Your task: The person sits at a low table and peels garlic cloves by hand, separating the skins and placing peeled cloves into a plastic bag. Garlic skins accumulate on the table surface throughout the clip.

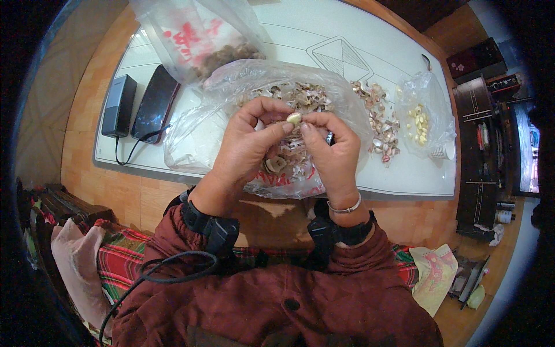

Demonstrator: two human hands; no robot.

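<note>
A pale peeled garlic clove [294, 118] is pinched between the thumb and forefinger of my left hand [249, 141]. The fingertips of my right hand [334, 145] meet it from the other side. Part of a small dark shiny object [330, 138] shows in the curl of my right fingers; what it is I cannot tell. Both hands are above an open clear plastic bag [347, 93] holding a heap of dry garlic skins [308, 97]. To the right, peeled cloves [419, 123] lie in a smaller clear bag [416, 86].
Loose cloves and skins [383, 130] are strewn between the bags. A paper cup [444, 151] lies at the right edge and a small curved knife [427, 63] behind. On the left are a phone [156, 104], a cabled power bank [119, 106] and a red-printed bag [190, 39] with brownish contents.
</note>
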